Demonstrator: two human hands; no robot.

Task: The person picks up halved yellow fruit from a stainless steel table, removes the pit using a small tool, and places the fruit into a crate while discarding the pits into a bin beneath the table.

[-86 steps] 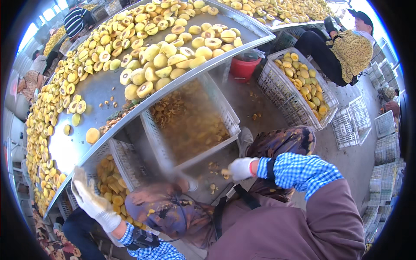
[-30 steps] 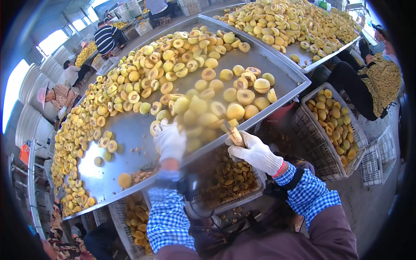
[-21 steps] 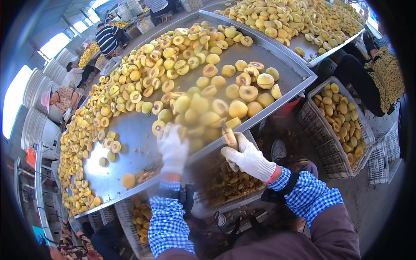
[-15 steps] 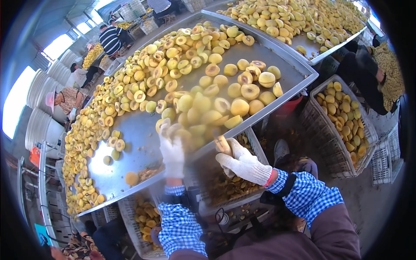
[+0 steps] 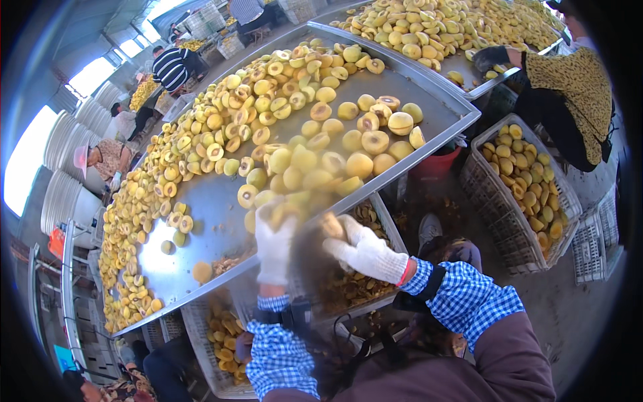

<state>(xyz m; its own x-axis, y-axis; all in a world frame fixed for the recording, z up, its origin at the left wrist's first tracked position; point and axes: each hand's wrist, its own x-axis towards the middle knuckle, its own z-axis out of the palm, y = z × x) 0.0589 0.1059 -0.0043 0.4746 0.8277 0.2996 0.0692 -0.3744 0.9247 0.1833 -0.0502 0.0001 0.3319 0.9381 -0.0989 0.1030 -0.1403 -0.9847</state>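
Peach half (image 5: 333,224) pinched in right hand (image 5: 365,251): prob soft, wet, slippery, so grip by rim. Left hand (image 5: 276,241) fingers curled around fruit at tray (image 5: 221,208) edge.

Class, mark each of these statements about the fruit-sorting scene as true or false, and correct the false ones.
1. Both hands wear white gloves. True: left hand, right hand.
2. The metal table carries red apples. False: it carries yellow fruit, many halved.
3. The right hand grips a small brownish thing. True; what it is cannot be told.
4. The crate on the right is bare. False: it holds yellow fruit.
5. The sleeves are plain black. False: blue-and-white checked.
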